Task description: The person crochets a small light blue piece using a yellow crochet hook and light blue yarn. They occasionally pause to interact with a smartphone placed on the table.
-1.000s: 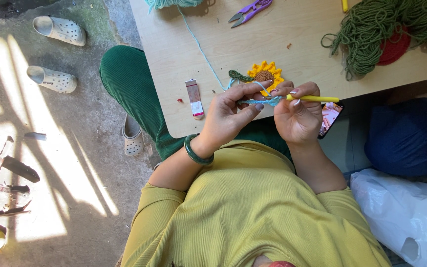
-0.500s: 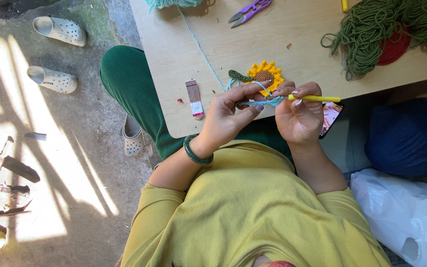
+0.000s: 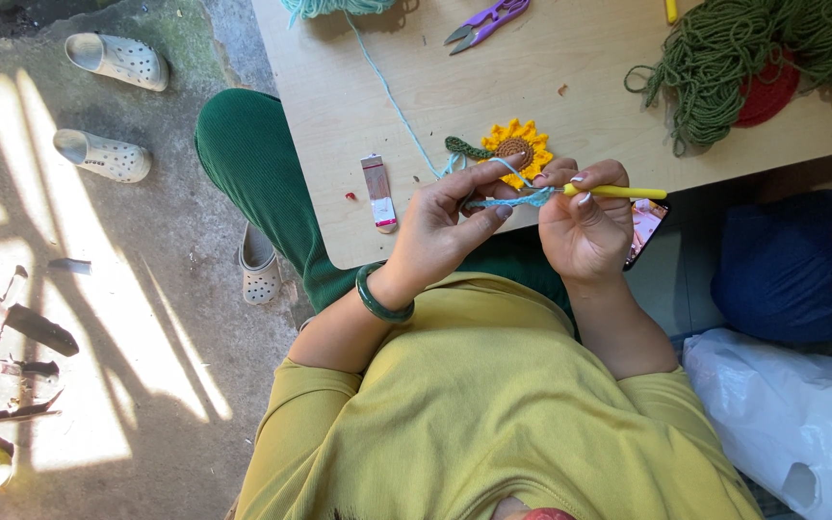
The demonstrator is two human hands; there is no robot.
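left hand: fingers pinched on a light blue crochet strip, yarn looped over the forefinger
right hand: fingers clamped on a yellow crochet hook, tip in the strip
strip: held just over the table edge, near a crocheted sunflower
behind: purple scissors, green yarn

Bare table lies between scissors and sunflower.

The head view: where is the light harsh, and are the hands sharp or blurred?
In the head view, sunlight burns bright, washed-out streaks across the concrete floor, with dark shadow bands between; the wooden table is evenly lit; the left hand, right hand and yellow crochet hook look sharp.
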